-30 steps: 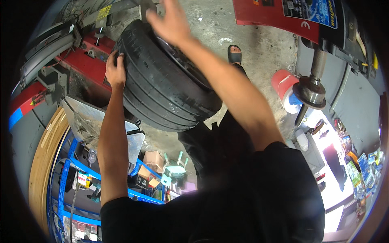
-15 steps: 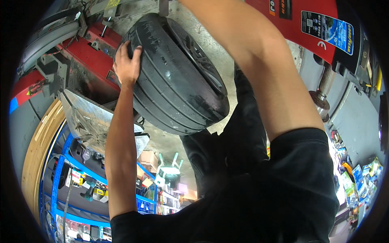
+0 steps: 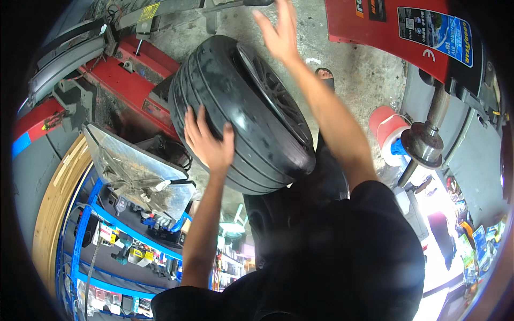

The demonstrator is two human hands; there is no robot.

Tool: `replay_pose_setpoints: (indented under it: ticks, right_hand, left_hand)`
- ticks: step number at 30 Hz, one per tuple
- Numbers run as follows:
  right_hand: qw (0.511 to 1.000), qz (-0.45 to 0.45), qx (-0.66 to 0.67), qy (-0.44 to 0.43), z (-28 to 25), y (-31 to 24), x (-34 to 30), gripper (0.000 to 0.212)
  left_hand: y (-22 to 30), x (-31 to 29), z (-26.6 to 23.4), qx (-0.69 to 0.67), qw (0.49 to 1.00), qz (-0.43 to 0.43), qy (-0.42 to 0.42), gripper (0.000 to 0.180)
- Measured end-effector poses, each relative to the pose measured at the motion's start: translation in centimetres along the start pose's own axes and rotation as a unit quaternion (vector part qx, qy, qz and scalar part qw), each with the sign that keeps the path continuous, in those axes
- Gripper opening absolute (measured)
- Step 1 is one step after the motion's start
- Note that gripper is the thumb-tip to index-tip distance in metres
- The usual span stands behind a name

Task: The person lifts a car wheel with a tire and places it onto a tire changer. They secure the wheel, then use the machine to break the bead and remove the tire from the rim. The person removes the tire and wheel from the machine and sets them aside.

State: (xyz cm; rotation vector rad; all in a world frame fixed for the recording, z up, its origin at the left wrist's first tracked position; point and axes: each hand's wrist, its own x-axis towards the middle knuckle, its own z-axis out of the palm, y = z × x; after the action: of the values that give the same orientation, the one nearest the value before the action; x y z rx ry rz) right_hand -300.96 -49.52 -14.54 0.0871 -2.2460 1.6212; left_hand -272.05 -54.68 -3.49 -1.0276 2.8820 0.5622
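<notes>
A black car tyre (image 3: 235,125) on a dark spoked wheel (image 3: 273,88) stands tilted in front of me, close to my legs. My left hand (image 3: 210,143) lies on its grooved tread with the fingers spread, not gripping. Past the tyre's far right side, my right hand (image 3: 279,36) is in the air with thumb and fingers apart, holding nothing. Just beyond its fingers, at the top edge, shows the black end of a bar (image 3: 258,2).
Left of the tyre is a red machine frame (image 3: 120,83) with a scuffed metal plate (image 3: 142,160) below it. A red machine cabinet (image 3: 393,32) and a shaft with a flange (image 3: 423,143) stand at right. Blue shelving (image 3: 115,224) holds tools and boxes.
My right hand has come back into view from beyond the top edge. My left hand has shifted right and nearer along the tread, and the tyre appears slightly nearer and lower in view.
</notes>
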Motion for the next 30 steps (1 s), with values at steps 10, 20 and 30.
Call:
replay_pose_setpoints:
  ticks: [10,20,30]
  right_hand:
    - [0.685,0.540,-0.018,-0.488,-35.0,3.4,-20.1,0.070]
    - [0.644,0.704,0.059,-0.293,-38.6,6.6,-14.9,0.066]
    - [0.613,0.686,0.384,-0.070,-47.9,12.1,-18.9,0.074]
  left_hand:
    - [2.4,-14.5,1.8,-0.230,0.920,-0.287,0.134,0.076]
    - [9.0,-9.9,4.0,-0.344,0.840,-0.416,0.051,0.091]
    - [23.3,-6.8,4.2,-0.171,0.973,0.041,-0.150,0.098]
